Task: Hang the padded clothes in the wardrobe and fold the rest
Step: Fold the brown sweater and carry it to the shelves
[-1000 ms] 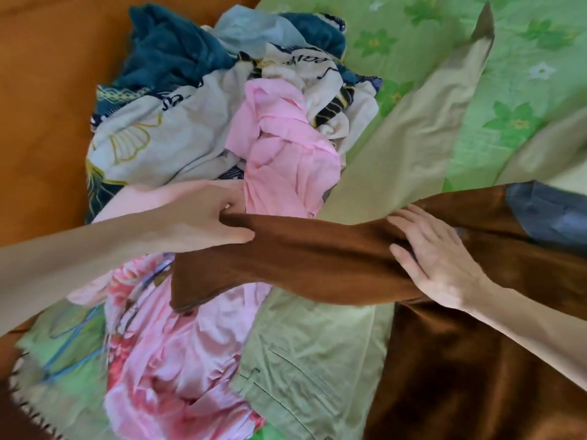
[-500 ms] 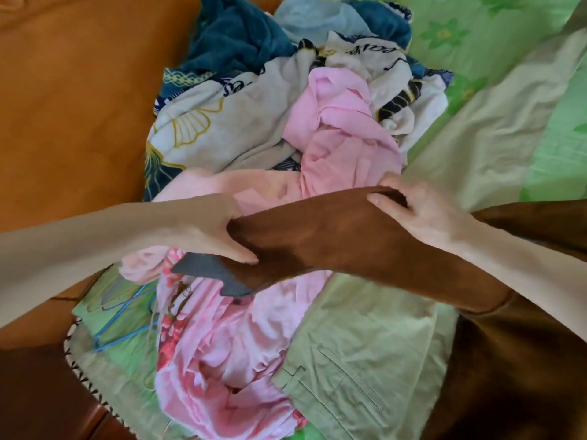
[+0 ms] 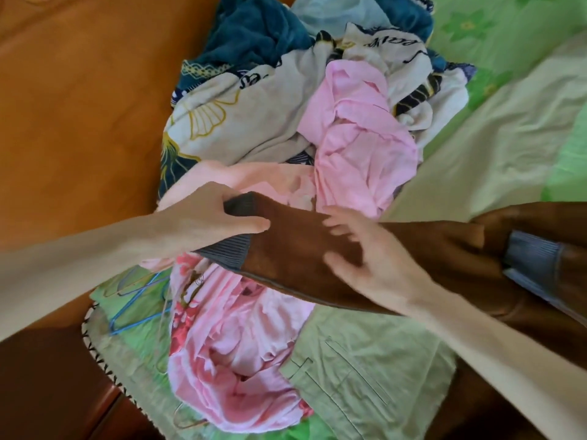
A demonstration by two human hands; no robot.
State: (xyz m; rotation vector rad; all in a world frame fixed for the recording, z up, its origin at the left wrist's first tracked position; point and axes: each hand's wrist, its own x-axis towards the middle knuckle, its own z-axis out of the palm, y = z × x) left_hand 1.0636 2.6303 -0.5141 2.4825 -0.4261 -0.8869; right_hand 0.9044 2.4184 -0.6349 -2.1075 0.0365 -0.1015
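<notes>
The brown jacket's sleeve [image 3: 305,252] lies almost level across the middle of the view, its long axis running from the grey ribbed cuff [image 3: 236,233] on the left to the body of the brown jacket [image 3: 540,300] at the right edge, where a second ribbed band [image 3: 530,252] shows. The left hand [image 3: 203,220] has its grip closed on the cuff, thumb over the top edge and fingers hidden beneath, so the garment stretches away from that hold to the person's right. The right hand [image 3: 378,265] hovers over the mid-sleeve with fingers spread and blurred, holding nothing; whether it touches the cloth cannot be told. It is the nearer hand to the jacket's bulk, so it looks the likelier one to take the shoulder or body when the piece is lifted for hanging. Under the sleeve, on the bed [image 3: 524,36], the heap counts out as one plain pink garment [image 3: 359,144], one pink floral piece [image 3: 235,354], one pale patterned cloth [image 3: 241,122], one teal fleece [image 3: 254,30] and one olive-green garment with a welt pocket [image 3: 371,373]. Wire hangers [image 3: 139,300] lie by the bed's left edge, at least two, blue ones among them; their exact number cannot be made out.
</notes>
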